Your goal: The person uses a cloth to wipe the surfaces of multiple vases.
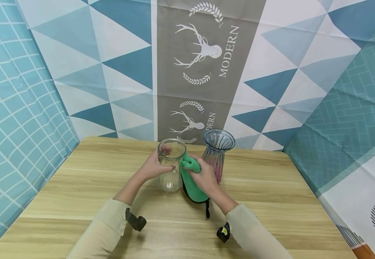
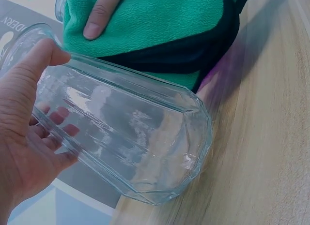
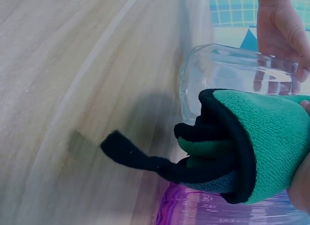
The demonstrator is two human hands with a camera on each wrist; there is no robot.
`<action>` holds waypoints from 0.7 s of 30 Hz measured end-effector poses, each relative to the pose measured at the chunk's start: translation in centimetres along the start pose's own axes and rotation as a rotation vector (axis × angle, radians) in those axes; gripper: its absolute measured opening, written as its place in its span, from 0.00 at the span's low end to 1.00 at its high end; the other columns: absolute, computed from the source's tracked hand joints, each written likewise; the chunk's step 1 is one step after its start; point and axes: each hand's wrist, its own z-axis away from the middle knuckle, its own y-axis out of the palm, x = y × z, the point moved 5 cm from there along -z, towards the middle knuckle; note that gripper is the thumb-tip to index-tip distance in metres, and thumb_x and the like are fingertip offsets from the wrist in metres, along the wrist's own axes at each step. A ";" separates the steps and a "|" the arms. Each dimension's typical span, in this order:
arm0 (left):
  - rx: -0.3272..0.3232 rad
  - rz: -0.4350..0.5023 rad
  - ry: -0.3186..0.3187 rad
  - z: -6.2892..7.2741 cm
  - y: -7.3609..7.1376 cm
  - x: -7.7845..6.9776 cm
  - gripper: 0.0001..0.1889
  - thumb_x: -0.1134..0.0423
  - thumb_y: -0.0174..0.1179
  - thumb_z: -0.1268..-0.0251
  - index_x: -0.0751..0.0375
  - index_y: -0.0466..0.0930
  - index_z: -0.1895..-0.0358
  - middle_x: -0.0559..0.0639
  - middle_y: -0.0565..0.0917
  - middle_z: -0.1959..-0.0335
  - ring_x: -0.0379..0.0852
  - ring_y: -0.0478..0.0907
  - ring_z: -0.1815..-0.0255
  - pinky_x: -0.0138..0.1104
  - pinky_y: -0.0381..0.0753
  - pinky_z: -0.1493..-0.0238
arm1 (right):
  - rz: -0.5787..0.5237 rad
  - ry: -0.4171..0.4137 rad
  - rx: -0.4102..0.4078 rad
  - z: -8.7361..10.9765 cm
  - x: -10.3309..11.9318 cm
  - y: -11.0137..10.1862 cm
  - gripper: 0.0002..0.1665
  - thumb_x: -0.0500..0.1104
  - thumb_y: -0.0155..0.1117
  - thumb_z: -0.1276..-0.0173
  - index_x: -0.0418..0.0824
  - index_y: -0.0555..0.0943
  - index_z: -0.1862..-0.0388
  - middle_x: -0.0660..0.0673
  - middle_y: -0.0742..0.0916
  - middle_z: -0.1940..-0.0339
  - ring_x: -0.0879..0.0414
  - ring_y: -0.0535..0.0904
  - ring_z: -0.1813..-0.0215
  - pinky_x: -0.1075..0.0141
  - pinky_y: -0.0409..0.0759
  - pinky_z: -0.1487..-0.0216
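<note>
From here I see the left hand [image 1: 154, 166] with fingers bent round the upper part of a clear, faceted glass jar [image 1: 170, 178], which is upright at the pale wooden desk [image 1: 258, 205], though I cannot tell if its base touches. The right hand [image 1: 205, 176] has its fingers closed on a folded green plush cloth with black edging [image 1: 194, 190], just beside the jar, and behind this hand stands a fluted blue-to-pink glass vase [image 1: 215, 155].

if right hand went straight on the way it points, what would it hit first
Likely the clear glass jar, with the green cloth in the right hand between them; depth is unclear.
</note>
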 end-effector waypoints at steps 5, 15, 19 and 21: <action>-0.005 0.002 0.015 -0.2 0.1 0.8 0.34 0.67 0.68 0.51 0.67 0.63 0.39 0.66 0.71 0.39 0.60 0.65 0.35 0.56 0.60 0.31 | 0.062 0.070 0.061 0.6 -0.8 0.5 0.23 0.45 0.69 0.41 0.45 0.78 0.45 0.44 0.86 0.51 0.50 0.83 0.53 0.59 0.80 0.56; -0.023 -0.006 -0.033 -0.1 0.1 1.0 0.37 0.55 0.72 0.53 0.57 0.64 0.39 0.61 0.69 0.37 0.60 0.63 0.33 0.58 0.61 0.33 | 0.124 0.126 0.123 1.2 -1.4 0.8 0.24 0.45 0.69 0.41 0.45 0.77 0.45 0.43 0.86 0.51 0.48 0.82 0.52 0.54 0.80 0.54; -0.039 -0.018 -0.041 -0.1 0.1 1.1 0.37 0.55 0.73 0.53 0.58 0.64 0.39 0.60 0.68 0.37 0.59 0.63 0.34 0.58 0.61 0.33 | 0.102 0.138 0.107 1.1 -1.4 0.6 0.25 0.45 0.68 0.41 0.46 0.77 0.44 0.43 0.86 0.51 0.49 0.82 0.52 0.56 0.80 0.55; -0.047 -0.026 -0.044 -0.1 0.0 1.1 0.37 0.56 0.73 0.54 0.57 0.64 0.40 0.59 0.67 0.37 0.59 0.63 0.35 0.59 0.61 0.33 | 0.084 0.128 0.090 1.1 -1.3 0.5 0.25 0.45 0.68 0.40 0.47 0.77 0.43 0.44 0.86 0.51 0.50 0.83 0.53 0.58 0.80 0.56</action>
